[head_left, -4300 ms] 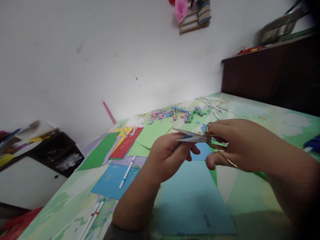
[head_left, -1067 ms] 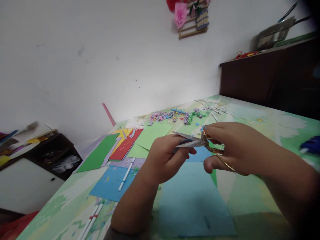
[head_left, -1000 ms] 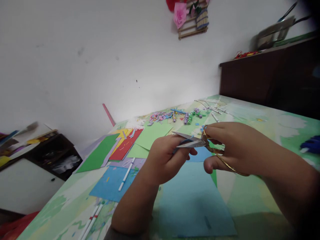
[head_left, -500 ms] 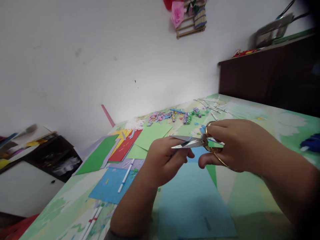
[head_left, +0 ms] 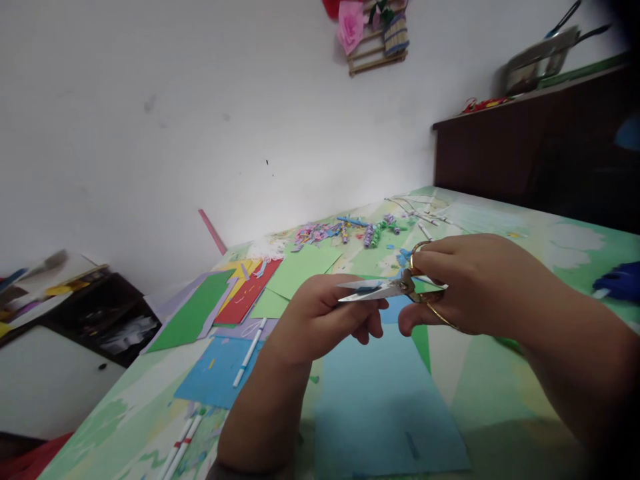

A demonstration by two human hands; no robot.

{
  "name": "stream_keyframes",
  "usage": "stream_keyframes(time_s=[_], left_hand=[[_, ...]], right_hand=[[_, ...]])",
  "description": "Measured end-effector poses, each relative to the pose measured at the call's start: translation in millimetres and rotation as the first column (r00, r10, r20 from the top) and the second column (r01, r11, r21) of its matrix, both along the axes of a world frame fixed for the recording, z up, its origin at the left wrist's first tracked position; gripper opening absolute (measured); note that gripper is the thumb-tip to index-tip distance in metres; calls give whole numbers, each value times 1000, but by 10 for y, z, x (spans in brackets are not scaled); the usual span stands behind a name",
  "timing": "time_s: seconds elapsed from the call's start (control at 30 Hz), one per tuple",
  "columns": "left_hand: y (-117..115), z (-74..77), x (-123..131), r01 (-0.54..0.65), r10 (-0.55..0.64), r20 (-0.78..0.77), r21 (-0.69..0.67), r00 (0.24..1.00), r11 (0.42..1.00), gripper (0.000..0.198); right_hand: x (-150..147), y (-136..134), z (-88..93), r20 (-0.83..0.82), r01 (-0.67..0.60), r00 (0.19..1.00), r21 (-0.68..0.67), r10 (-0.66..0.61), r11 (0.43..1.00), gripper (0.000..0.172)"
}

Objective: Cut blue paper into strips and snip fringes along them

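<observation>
My right hand (head_left: 465, 280) has its fingers through the gold handles of a pair of scissors (head_left: 393, 288), whose blades point left and stand slightly apart. A small piece of blue paper (head_left: 369, 289) shows between the blades. Close against them is my left hand (head_left: 330, 313), its fingers curled and pinching the blue paper, most of which is hidden. Below both hands a light blue sheet (head_left: 385, 400) lies flat on the table.
Green sheets (head_left: 190, 313), a red sheet (head_left: 247, 291) and a blue sheet (head_left: 210, 370) lie to the left. White sticks (head_left: 250, 352) rest among them. Paper scraps (head_left: 316, 233) and curled paper pieces (head_left: 373, 235) are at the back near the wall. A dark cabinet (head_left: 500, 147) stands at right.
The scissor blades have come closer together on the blue paper. My left hand's lower fingers have dropped and show more. The whole view has shifted slightly.
</observation>
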State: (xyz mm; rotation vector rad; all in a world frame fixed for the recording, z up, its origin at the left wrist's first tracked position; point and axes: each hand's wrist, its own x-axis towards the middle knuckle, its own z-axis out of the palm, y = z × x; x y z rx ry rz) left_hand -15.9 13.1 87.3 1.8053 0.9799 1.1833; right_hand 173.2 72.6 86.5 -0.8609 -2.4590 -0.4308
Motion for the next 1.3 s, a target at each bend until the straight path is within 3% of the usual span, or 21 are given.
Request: stream_keyframes(time_s=[0.1,0.3,0.57,0.87,1.3], left_hand=[[4,12,-9,15,-15,-32,11,999,1000,14],[14,111,-55,37,47,-297,270,954,962,20],[-5,0,-14,-87,233,-284,446,930,891,19],[-17,21,-1,-66,273,-348,505,897,860,23],[-37,-22,27,-116,295,-271,527,916,842,19]], right_hand=[[11,-5,14,-9,-10,1000,3,10,1000,55],[-9,20,29,-33,-150,989,-141,146,979,55],[-26,30,5,-48,-126,992,-175,120,976,54],[0,-9,6,-33,-115,993,-173,111,978,53],[-4,-14,0,-43,-38,998,-87,34,996,59]])
